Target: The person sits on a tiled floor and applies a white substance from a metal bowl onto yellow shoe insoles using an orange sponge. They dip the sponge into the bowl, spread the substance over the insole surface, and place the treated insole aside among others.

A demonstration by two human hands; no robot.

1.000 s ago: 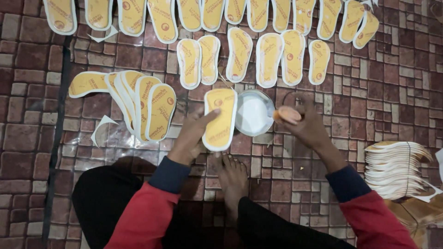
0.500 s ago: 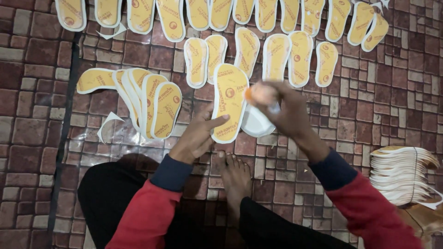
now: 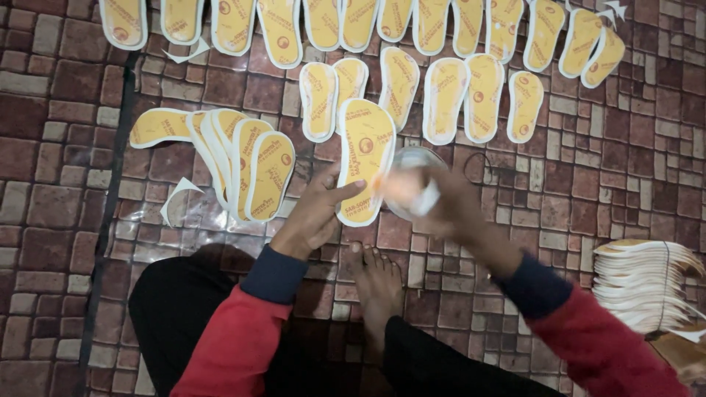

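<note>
Nearest the camera: red sleeves with dark cuffs, and a bare foot [image 3: 376, 283] on the brick-pattern floor [image 3: 44, 191] between the knees.

Left hand [image 3: 312, 217] is flat with fingers spread, pinning the lower edge of a yellow insole [image 3: 365, 158] to the floor. That insole lies lengthwise, straight ahead of the foot.

Right hand [image 3: 441, 202] is motion-blurred, just right of the insole. It looks closed round something small and orange-white, probably a brush or applicator, but I can't tell for sure. It hides most of a round white bowl [image 3: 415, 158] touching the insole's right edge.

Left of the hands: fanned stack of insoles [image 3: 254, 173], overlapping, on clear plastic sheet. White paper scrap [image 3: 175, 195] beside it.

Far right edge: tall pile of pale blanks [image 3: 643, 283], well apart from the hands.

Beyond the held insole: short row of insoles [image 3: 445, 99], laid side by side. Farthest: long row [image 3: 360, 22] along the top, partly cropped.
</note>
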